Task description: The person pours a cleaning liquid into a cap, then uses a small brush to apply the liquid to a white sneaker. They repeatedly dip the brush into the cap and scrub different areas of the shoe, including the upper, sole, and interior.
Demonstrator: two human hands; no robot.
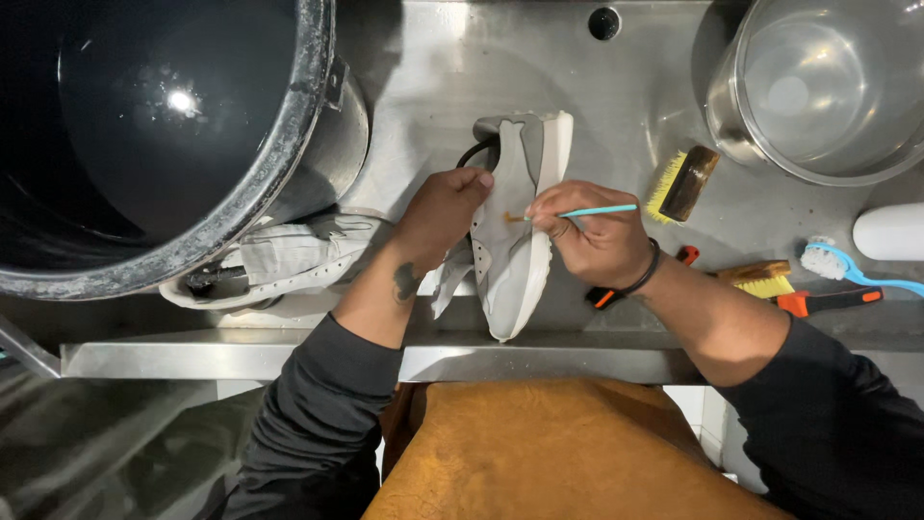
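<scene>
A grey and white sneaker (520, 193) lies on its side on the steel counter (616, 106), sole to the right. My left hand (438, 217) grips its opening and holds it steady. My right hand (592, 236) pinches a thin teal-handled brush (602, 210), whose small tip touches the shoe's upper near the middle. A second pale sneaker (289, 255) lies to the left, partly under the big pot.
A large dark pot of water (154, 125) fills the upper left. A clear bowl (828, 87) stands upper right. Yellow-bristled brushes (681, 183) (760, 277), a blue-handled brush (847, 268), an orange-handled tool (828, 300) and a white container (890, 231) lie right. The counter's front edge (539, 361) is near.
</scene>
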